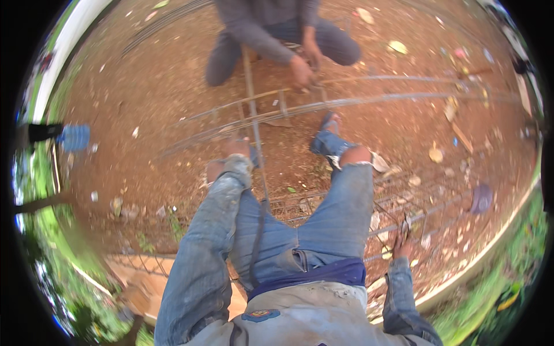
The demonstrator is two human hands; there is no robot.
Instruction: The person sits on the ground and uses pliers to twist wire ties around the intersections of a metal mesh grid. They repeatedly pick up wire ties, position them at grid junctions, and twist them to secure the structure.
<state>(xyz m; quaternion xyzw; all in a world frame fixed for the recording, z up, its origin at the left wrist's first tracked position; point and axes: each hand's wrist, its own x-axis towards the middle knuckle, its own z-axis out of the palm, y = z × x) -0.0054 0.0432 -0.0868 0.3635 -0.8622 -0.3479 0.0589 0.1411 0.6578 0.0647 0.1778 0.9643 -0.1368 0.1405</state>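
Right hand [402,245] has its fingers wrapped around a thin dark steel rod [404,226] of the rusty rebar cage [323,104] on the red dirt; left hand's out of sight (can't tell). That cage could roll or snag the sandalled foot [329,124].

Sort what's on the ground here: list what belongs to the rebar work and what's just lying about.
In the work:
- long rebar cage
- co-worker's hands on it
- steel rod between the legs
- right hand on the near rebar frame

Lying about:
- plastic bottle
- dry leaves
- wooden board
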